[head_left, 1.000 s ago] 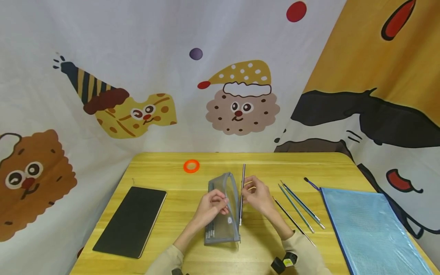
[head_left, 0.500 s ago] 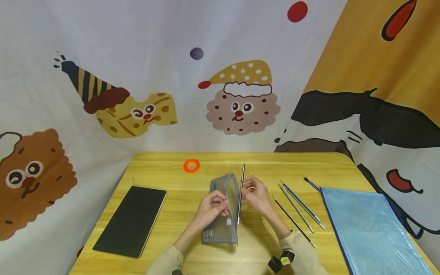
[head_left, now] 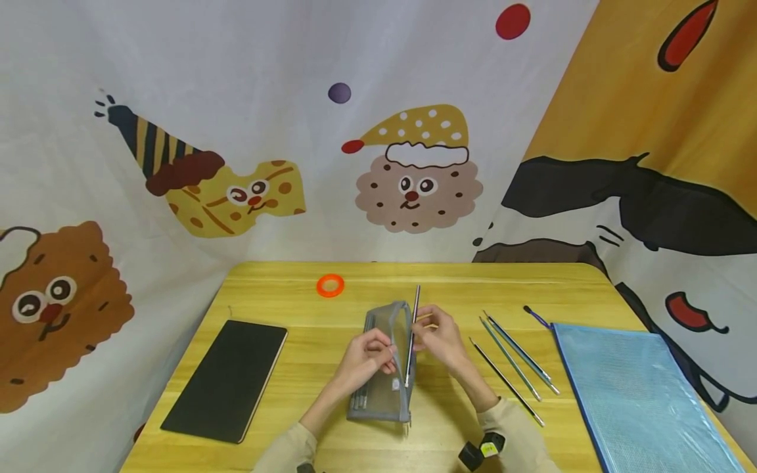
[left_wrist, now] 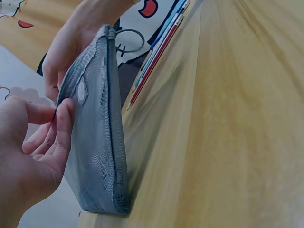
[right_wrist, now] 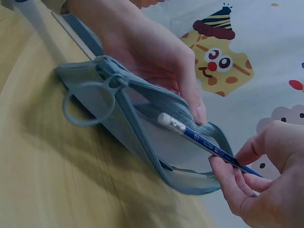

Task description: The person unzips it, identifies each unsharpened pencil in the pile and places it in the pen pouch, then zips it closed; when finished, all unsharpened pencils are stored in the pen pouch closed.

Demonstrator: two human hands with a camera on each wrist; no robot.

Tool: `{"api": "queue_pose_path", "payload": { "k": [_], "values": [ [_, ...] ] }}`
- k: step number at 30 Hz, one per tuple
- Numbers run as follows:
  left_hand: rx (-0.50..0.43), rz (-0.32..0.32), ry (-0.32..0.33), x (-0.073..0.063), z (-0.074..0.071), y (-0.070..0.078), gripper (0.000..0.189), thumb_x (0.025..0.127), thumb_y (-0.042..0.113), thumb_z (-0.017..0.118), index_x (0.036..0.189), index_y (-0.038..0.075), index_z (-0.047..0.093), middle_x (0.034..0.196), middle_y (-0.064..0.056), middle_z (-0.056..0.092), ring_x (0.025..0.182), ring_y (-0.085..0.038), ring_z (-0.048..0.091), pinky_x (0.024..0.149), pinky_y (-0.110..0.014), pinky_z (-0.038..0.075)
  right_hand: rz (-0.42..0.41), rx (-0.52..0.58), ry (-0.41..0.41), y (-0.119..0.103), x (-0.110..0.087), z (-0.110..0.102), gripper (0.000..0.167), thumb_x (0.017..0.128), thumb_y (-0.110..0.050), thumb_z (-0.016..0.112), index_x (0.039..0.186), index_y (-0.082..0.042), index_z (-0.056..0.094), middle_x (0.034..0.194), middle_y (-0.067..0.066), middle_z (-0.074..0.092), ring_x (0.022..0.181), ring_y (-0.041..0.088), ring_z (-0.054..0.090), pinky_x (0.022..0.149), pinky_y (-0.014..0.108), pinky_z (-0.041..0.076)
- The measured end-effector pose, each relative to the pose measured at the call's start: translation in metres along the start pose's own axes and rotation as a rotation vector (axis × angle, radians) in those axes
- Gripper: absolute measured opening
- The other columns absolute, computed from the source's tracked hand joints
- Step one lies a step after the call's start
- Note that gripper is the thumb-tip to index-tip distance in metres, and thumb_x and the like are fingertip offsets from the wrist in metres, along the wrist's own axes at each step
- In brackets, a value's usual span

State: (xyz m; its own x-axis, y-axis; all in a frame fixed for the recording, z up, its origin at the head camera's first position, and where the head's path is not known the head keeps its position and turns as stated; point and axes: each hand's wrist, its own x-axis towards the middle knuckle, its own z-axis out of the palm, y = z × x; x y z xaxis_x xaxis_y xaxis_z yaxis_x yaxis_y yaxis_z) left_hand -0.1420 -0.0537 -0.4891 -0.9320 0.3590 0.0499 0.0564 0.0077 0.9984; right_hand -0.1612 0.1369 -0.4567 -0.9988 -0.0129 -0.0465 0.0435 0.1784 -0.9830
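Note:
A grey mesh pencil case (head_left: 378,387) stands on the table with its zipped mouth spread, as the right wrist view shows. My left hand (head_left: 369,353) pinches the edge of that mouth between thumb and fingers; in the left wrist view the pinched edge of the pencil case (left_wrist: 92,142) is at the fingertips. Several slim sticks show through the mesh along its left side. My right hand (head_left: 439,336) holds a dark blue pencil (right_wrist: 204,142) between thumb and fingers. The white eraser end of the pencil lies over the open mouth, pointing inward.
Several pencils (head_left: 511,358) lie on the table to the right. Beyond them is a blue mesh zip folder (head_left: 639,394). A black notebook (head_left: 225,381) lies at the left, and an orange ring (head_left: 319,291) near the back edge. A printed curtain (head_left: 266,98) hangs behind the table.
My right hand has brought the pencil a little left and its eraser end over the mouth of the pencil case. My left hand keeps its pinch, almost unmoved.

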Motion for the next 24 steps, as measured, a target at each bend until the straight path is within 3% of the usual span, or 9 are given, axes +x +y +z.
{"api": "queue_pose_path", "payload": {
  "k": [15, 24],
  "values": [
    [-0.02, 0.006, 0.017, 0.002, 0.001, 0.002, 0.016, 0.096, 0.002, 0.063, 0.103, -0.01, 0.056, 0.087, -0.026, 0.07, 0.065, -0.01, 0.067, 0.062, -0.023, 0.062, 0.016, -0.022, -0.092, 0.013, -0.016, 0.014, 0.029, 0.087, 0.004, 0.06, 0.116, 0.007, 0.056, 0.094, 0.016, 0.06, 0.069, 0.02, 0.069, 0.062, 0.035, 0.066],
    [-0.018, -0.002, 0.021, 0.004, 0.0, 0.001, 0.015, 0.097, 0.002, 0.063, 0.104, -0.01, 0.057, 0.087, -0.026, 0.069, 0.065, -0.011, 0.067, 0.061, -0.02, 0.061, -0.058, -0.083, -0.16, 0.018, -0.021, 0.018, 0.032, 0.085, 0.006, 0.06, 0.116, 0.01, 0.059, 0.092, 0.018, 0.063, 0.067, 0.016, 0.069, 0.06, 0.032, 0.066]
  ]
}}
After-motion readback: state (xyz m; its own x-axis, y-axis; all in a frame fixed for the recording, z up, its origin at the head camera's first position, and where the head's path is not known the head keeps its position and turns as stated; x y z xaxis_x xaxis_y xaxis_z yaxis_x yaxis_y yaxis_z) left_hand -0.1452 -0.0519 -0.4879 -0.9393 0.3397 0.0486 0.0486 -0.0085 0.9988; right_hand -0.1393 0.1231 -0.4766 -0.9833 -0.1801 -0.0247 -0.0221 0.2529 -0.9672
